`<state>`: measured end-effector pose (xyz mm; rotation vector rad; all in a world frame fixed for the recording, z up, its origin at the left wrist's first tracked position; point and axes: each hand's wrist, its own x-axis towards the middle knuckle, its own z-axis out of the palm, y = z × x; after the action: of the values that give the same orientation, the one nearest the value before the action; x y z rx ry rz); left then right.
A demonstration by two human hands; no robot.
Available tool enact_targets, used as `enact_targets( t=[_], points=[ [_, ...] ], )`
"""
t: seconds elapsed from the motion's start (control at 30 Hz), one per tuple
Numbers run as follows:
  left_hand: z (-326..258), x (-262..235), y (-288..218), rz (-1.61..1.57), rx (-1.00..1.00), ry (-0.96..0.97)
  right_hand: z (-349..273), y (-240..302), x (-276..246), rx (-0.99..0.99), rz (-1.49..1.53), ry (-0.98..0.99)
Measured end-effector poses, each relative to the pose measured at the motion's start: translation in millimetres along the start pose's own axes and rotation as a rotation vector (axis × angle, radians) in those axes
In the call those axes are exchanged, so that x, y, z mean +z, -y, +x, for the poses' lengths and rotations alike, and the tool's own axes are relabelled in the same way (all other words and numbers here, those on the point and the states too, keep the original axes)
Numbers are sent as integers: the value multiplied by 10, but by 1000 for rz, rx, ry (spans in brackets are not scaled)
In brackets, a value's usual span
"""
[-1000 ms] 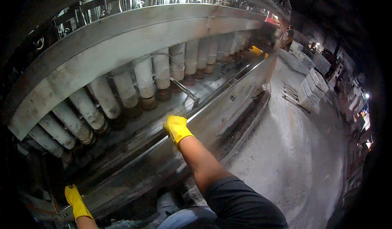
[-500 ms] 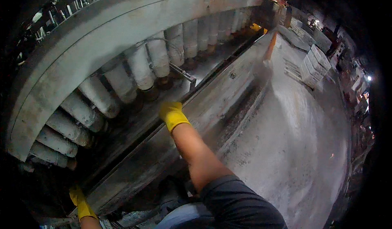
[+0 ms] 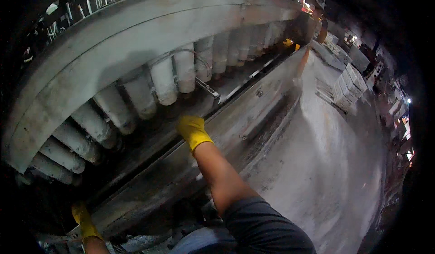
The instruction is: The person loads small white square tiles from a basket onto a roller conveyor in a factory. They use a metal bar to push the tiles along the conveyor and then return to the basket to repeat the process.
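My right hand (image 3: 192, 130), in a yellow glove, lies over the top edge of a long grey metal panel (image 3: 238, 120), beside a dark slot (image 3: 156, 161). Its fingers look curled over that edge, though the tips are out of sight. At the lower left, my left hand (image 3: 85, 220) in a matching glove is by the panel's near end; shadow hides its fingers. A row of thick, dusty, pale cylinders (image 3: 163, 82) hangs beyond the slot. Between the cylinders and the panel, a small metal bracket (image 3: 208, 88) sticks out.
A broad curved grey beam (image 3: 149, 23) runs above the cylinders. On the right spreads a dusty grey floor (image 3: 317, 163), with a stack of pale blocks (image 3: 349, 87) farther back. Small yellow shapes (image 3: 290, 42) show at the panel's far end, too small to identify.
The view has shifted slightly, so the beam and cylinders sit a little differently. My right hand stays at the panel edge; my left appears slightly farther left. A bright strip now shows along the slot.
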<state>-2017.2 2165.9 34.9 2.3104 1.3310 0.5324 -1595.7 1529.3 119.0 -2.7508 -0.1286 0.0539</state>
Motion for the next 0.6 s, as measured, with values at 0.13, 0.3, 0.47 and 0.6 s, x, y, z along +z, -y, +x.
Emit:
enact_targets(
  t=[0.13,0.3,0.47,0.6],
  points=[
    [-234,74,18,-33,-42,-26,-91,52,-179,0,-28,123],
    [-304,-6,244,68,101,-135,-255,1,-226,-57,-71,150],
    [-804,-71,-321,147,-11,-157,-350,-177,-208,-3,-156,190],
    [-1618,-638,-1346,14,-195,-52,-456,-266,-198,-13,-134,216]
  ],
)
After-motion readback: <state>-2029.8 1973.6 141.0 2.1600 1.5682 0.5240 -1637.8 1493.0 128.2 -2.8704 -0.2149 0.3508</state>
